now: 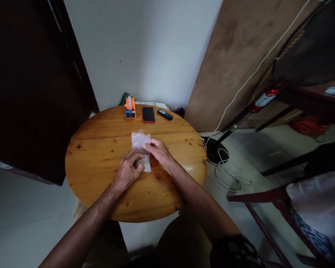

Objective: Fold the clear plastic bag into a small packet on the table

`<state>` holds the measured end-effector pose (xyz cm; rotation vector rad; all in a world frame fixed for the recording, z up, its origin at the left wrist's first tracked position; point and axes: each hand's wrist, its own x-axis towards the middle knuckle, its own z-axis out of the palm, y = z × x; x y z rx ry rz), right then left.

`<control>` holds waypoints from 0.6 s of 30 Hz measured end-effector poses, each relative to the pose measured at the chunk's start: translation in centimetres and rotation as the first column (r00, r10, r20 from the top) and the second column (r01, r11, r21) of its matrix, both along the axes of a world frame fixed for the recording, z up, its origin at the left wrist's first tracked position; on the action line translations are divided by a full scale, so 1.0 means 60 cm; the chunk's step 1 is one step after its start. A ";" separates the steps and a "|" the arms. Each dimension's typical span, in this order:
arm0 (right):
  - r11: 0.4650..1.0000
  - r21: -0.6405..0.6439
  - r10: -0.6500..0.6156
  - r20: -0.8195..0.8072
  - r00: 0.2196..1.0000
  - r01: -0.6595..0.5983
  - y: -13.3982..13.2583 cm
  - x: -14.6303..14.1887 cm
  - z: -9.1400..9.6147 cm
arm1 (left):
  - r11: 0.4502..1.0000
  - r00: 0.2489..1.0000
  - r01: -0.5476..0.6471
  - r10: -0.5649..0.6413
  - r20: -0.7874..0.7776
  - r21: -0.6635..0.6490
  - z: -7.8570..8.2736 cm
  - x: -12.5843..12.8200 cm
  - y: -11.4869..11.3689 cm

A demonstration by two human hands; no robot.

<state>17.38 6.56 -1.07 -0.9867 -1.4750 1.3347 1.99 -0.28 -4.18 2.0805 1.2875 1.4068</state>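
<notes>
A small clear plastic bag (140, 142) lies flat near the middle of a round wooden table (100, 160). My left hand (127, 172) is curled at the bag's near end, its fingers pinched on that end, where something dark shows. My right hand (159, 150) rests on the bag's right side, fingertips pressing it down onto the wood.
At the table's far edge stand an orange and blue device (130, 108), a dark phone with a red rim (148, 114) and a small black handset (165, 114). A dark cabinet (30, 93) is at left. Cables (229, 175) and furniture crowd the floor at right.
</notes>
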 end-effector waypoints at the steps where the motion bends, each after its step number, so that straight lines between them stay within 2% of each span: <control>1: 1.000 0.016 0.003 0.025 1.000 -0.003 -0.002 0.000 0.002 | 1.000 1.000 -0.003 0.003 -0.002 -0.007 0.000 0.000 0.000; 6: 0.996 0.084 0.019 0.134 0.991 -0.031 -0.009 0.003 0.012 | 1.000 1.000 -0.024 0.024 -0.003 -0.018 0.003 0.002 -0.003; 9: 0.990 0.139 -0.018 0.229 0.973 -0.015 -0.018 0.006 0.016 | 0.985 0.987 -0.159 0.156 -0.041 -0.072 0.006 0.003 -0.007; 13: 0.983 0.177 -0.004 0.276 0.961 -0.047 -0.039 0.011 0.017 | 0.928 0.937 -0.349 0.349 -0.022 -0.132 0.002 0.005 -0.007; 15: 0.975 0.212 0.007 0.302 0.953 -0.074 -0.053 0.016 0.016 | 0.933 0.939 -0.341 0.345 0.012 -0.112 -0.002 0.004 -0.004; 18: 0.946 0.310 -0.028 0.361 0.932 -0.091 -0.074 0.023 0.015 | 0.969 0.969 -0.234 0.239 0.068 -0.079 -0.012 0.000 0.004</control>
